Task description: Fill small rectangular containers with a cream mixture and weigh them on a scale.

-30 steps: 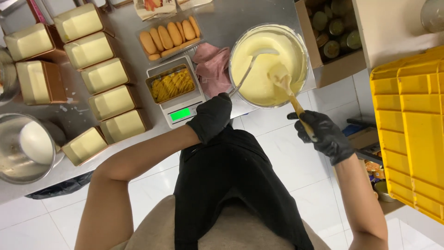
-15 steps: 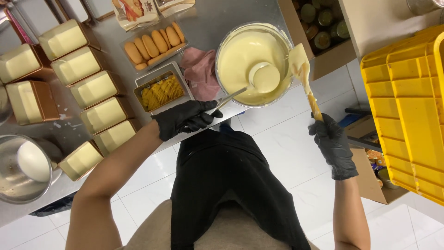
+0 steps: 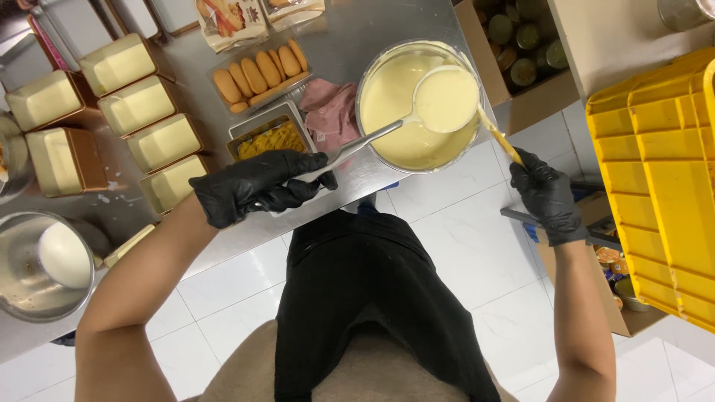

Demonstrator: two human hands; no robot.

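My left hand (image 3: 257, 186), in a black glove, grips the handle of a metal ladle (image 3: 445, 99) whose bowl is full of pale yellow cream. The ladle hangs just above a big steel bowl of the same cream (image 3: 402, 141) on the steel counter. My right hand (image 3: 550, 197), also gloved, holds a yellow-handled spatula (image 3: 497, 136) whose blade sits behind the ladle at the bowl's right rim. A small tray with yellow pieces (image 3: 269, 138) rests on a scale under my left hand.
Several rectangular tins filled with cream (image 3: 138, 104) line the counter's left side. A tray of finger biscuits (image 3: 261, 71), a pink cloth (image 3: 331, 112), a steel pot with white liquid (image 3: 41, 264), a box of jars (image 3: 521, 45) and a yellow crate (image 3: 659, 179) surround me.
The ladle dipped into the bowl and rose full of cream. My right hand lifted the spatula out and brought it close behind the ladle.
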